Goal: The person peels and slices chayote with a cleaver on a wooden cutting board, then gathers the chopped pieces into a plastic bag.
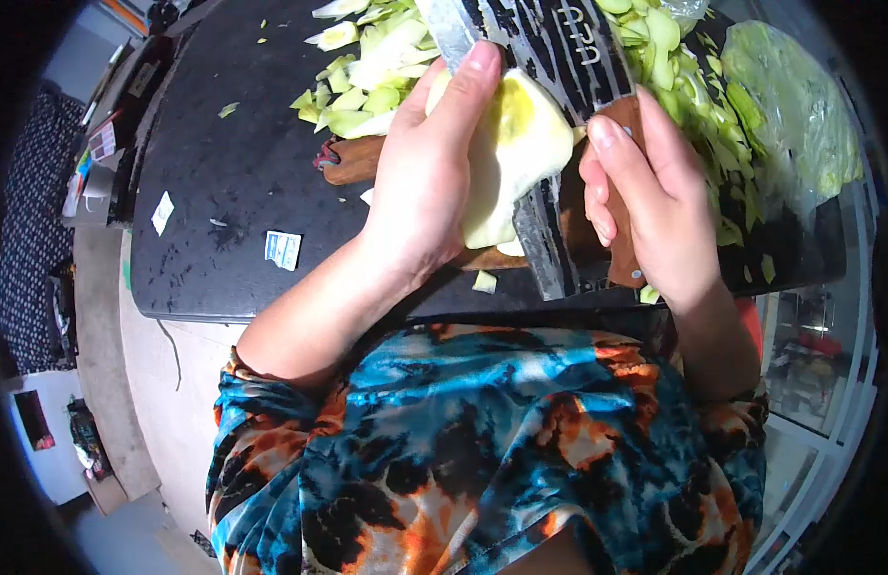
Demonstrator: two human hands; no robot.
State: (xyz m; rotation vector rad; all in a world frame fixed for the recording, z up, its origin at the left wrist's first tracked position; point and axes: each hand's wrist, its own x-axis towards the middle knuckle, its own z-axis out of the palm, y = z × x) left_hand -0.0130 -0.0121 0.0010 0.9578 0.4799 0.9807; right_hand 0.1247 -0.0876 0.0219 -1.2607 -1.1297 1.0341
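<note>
My left hand (430,163) is closed around a thick, pale green-white vegetable piece (525,144) with a yellowish patch. My right hand (655,192) grips the wooden handle (624,259) of a cleaver, its fingers wrapped round. The cleaver's broad blade (549,48), dark with silver streaks and marked with characters, slants up behind the vegetable. Below the vegetable shows a second dark, streaked metal strip (545,244); whether it belongs to another knife I cannot tell. A wooden cutting board (353,160) lies beneath, mostly hidden by my hands.
Sliced pale green pieces (377,72) heap at the back, with more slices (698,125) on the right. A clear plastic bag (794,115) holding something green lies at the far right. Small paper packet (283,250) and scraps dot the black table (214,192); its front edge is near my body.
</note>
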